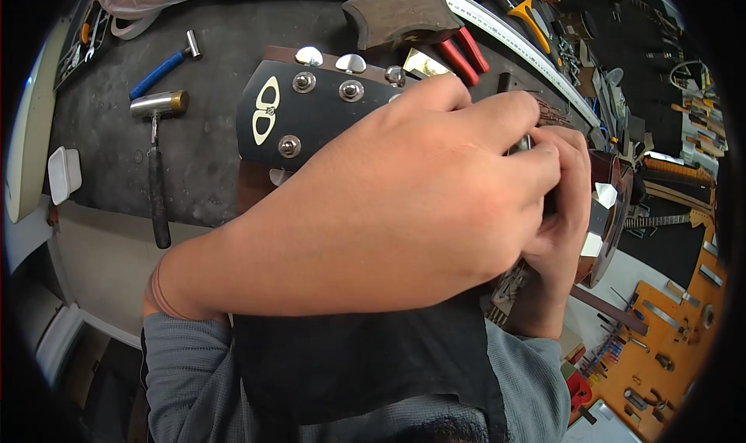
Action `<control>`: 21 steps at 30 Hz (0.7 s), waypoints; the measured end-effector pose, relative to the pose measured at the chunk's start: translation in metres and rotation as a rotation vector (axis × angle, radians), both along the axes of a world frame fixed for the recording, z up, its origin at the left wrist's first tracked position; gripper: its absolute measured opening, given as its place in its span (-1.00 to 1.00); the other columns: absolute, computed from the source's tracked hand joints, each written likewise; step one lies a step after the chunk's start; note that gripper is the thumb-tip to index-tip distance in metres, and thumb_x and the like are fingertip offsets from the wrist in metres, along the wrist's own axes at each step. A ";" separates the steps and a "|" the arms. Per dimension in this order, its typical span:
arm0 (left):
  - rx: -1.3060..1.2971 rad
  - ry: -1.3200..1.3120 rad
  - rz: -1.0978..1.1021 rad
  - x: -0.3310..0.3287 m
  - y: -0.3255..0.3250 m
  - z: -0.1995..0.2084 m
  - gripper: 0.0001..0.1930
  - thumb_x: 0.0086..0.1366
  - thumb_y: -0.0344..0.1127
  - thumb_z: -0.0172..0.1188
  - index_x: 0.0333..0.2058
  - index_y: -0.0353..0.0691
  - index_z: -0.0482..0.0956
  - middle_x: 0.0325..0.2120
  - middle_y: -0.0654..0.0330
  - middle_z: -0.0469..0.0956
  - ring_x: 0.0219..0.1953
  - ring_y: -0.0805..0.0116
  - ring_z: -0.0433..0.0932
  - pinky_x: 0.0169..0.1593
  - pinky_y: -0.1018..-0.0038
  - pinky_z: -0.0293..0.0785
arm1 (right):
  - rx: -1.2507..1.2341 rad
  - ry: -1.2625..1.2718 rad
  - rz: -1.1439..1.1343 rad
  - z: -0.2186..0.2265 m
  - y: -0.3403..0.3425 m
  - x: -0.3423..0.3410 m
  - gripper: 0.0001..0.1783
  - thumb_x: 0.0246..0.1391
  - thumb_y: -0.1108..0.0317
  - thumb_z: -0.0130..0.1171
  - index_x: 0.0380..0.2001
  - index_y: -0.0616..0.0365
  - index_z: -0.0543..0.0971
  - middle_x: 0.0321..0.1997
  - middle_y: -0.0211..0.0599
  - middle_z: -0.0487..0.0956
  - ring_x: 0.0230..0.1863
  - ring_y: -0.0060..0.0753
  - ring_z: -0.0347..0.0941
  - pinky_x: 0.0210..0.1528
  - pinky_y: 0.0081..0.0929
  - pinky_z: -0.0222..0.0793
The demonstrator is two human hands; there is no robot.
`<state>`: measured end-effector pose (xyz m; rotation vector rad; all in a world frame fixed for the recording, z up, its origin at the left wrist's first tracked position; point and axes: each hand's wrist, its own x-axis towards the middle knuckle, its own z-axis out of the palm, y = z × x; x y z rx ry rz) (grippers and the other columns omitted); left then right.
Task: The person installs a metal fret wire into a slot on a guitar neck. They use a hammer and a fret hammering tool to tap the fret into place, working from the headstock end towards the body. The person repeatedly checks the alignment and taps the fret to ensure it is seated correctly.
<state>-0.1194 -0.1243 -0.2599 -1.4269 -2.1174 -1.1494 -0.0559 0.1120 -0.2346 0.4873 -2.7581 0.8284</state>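
Observation:
A guitar headstock (pixel 330 116) lies face up at the centre, black with a pale inlay and metal tuner posts. Its neck runs right, mostly hidden by my hands, toward a glossy reddish-brown guitar body (pixel 615 214). My left hand (pixel 466 183) reaches across from the left, over the neck just past the headstock, fingers curled and pinched. My right hand (pixel 571 183) meets it from the right, its fingers also bent closed. A small dark, shiny piece (pixel 521 144) shows between the fingers. What each hand grips is hidden.
Left on the dark bench (pixel 93 163) lie a metal-headed hammer (pixel 159 105) and a blue-handled hammer (pixel 159 74). Behind the headstock are a brown block (pixel 400 15), red-handled pliers (pixel 462 58) and a long steel ruler (pixel 528 50). Tools hang on an orange board (pixel 660 350) at right.

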 end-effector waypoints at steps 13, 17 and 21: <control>-0.166 0.007 -0.030 0.001 -0.004 0.017 -0.69 0.18 -0.23 0.42 -0.13 -0.25 0.82 0.01 0.25 0.77 0.04 0.18 0.69 -0.02 0.25 0.60 | -0.004 -0.033 0.048 0.004 0.008 -0.002 -0.07 -0.14 -0.11 0.66 0.24 0.20 0.63 0.11 -0.12 0.63 0.13 -0.01 0.55 0.24 -0.14 0.40; -0.142 0.015 -0.017 0.002 -0.005 0.017 -0.68 0.18 -0.26 0.41 -0.10 -0.24 0.83 0.02 0.20 0.77 0.05 0.15 0.70 0.00 0.25 0.61 | 0.022 -0.048 0.050 0.005 0.008 -0.002 -0.09 -0.09 -0.14 0.64 0.25 0.19 0.63 0.11 -0.11 0.63 0.13 -0.02 0.55 0.24 -0.14 0.40; 0.070 -0.068 0.080 -0.002 -0.028 0.024 -0.73 0.27 -0.45 0.33 -0.06 -0.28 0.81 0.01 0.07 0.75 0.06 0.14 0.69 0.07 0.27 0.62 | 0.002 -0.055 0.043 0.006 0.004 -0.001 -0.09 -0.09 -0.17 0.64 0.23 0.20 0.64 0.08 -0.13 0.62 0.09 -0.04 0.55 0.22 -0.15 0.40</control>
